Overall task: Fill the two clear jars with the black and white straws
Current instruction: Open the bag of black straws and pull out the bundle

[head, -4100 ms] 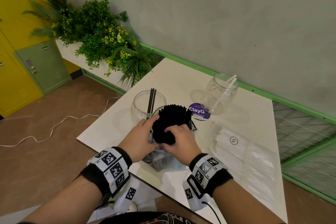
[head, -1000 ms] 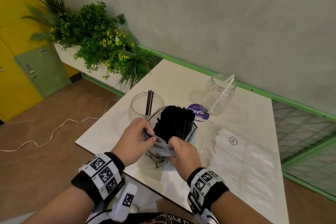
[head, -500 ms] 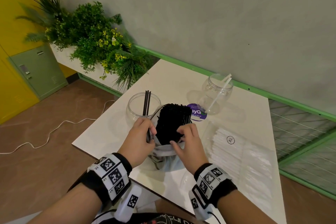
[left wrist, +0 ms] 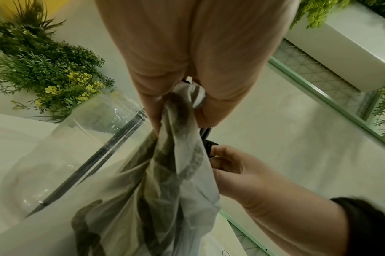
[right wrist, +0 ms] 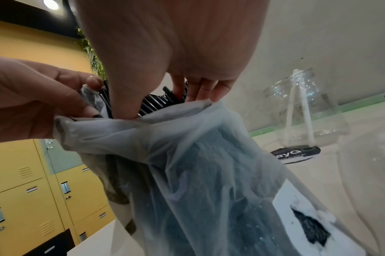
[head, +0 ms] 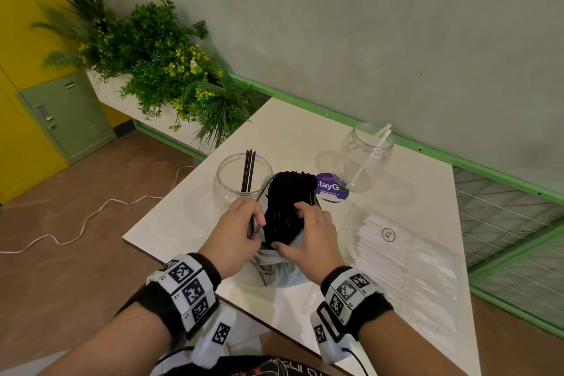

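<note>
At the far left, yellow lockers (head: 18,76) and a green locker (head: 68,114) are seen, with a white cable (head: 91,217) lying on the floor and a planter of greenery (head: 152,70) set against the wall. On the white bench (head: 305,131), the left jar (head: 241,180) is stood with three black straws (head: 247,169) leaning in it. Just in front of it, the rim of a thin plastic bag (right wrist: 187,155) is pinched by the left hand (head: 235,235), apparently with a few straws caught in the same grip. The bundle of black straws (head: 290,201) is held upright in the bag, and its tops are gripped by the curled fingers of the right hand (head: 311,238). A purple sticker (head: 331,188) is partly hidden behind the bundle. The right jar (head: 366,156) is stood further back with two white straws (head: 374,152) inside, and a packet of white straws (head: 396,256) is laid at the right. Compared with half a second ago, the right hand has been shifted higher on the bundle.
</note>
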